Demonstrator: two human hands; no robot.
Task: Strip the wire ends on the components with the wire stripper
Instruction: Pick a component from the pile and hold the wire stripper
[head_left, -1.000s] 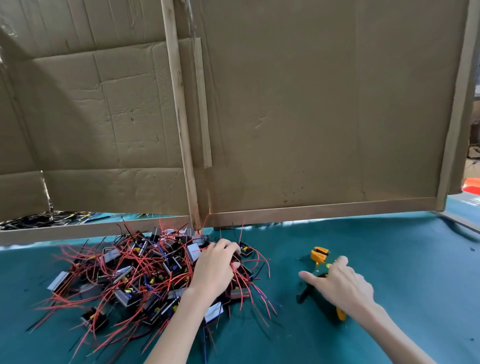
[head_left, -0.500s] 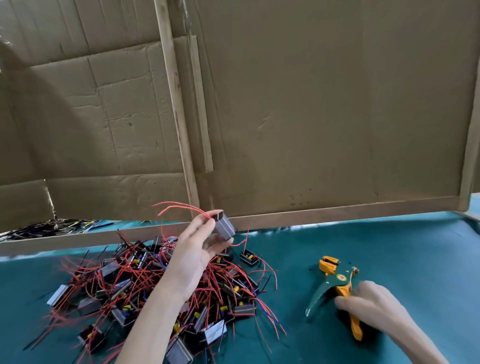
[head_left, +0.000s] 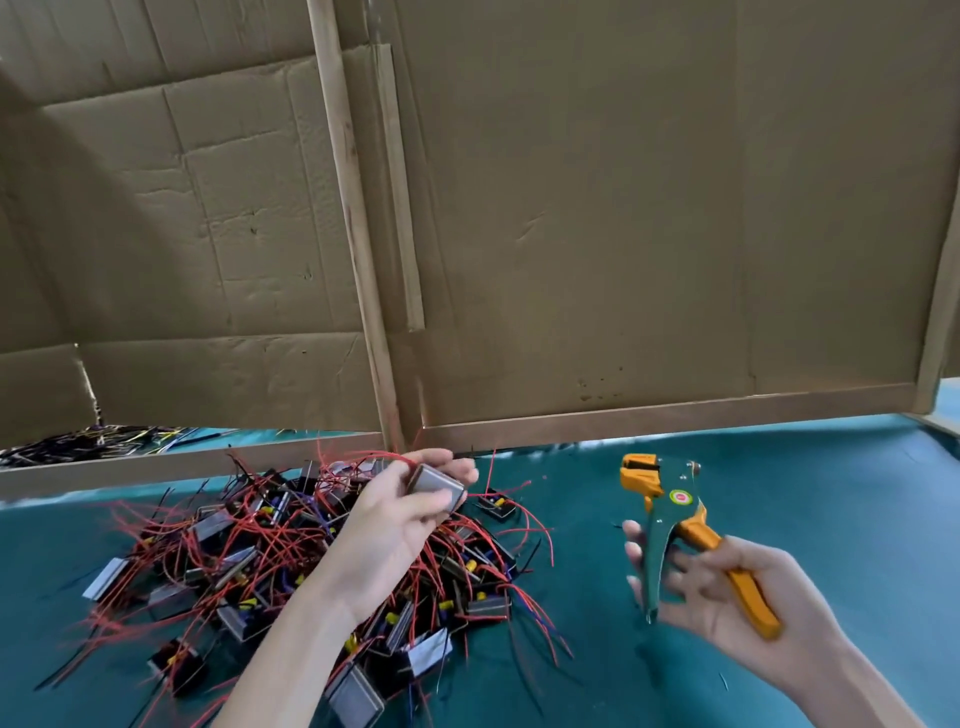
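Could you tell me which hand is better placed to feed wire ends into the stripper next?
Left. The left hand grips a component raised over the pile; the right hand is occupied holding the wire stripper by its handles.

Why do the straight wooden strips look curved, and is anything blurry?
Head view: the wide-angle lens bows the wooden strips near the frame edges; the right hand looks motion-smeared at its fingertips; the wire stripper is fairly sharp; shadow darkens the cardboard at upper left.
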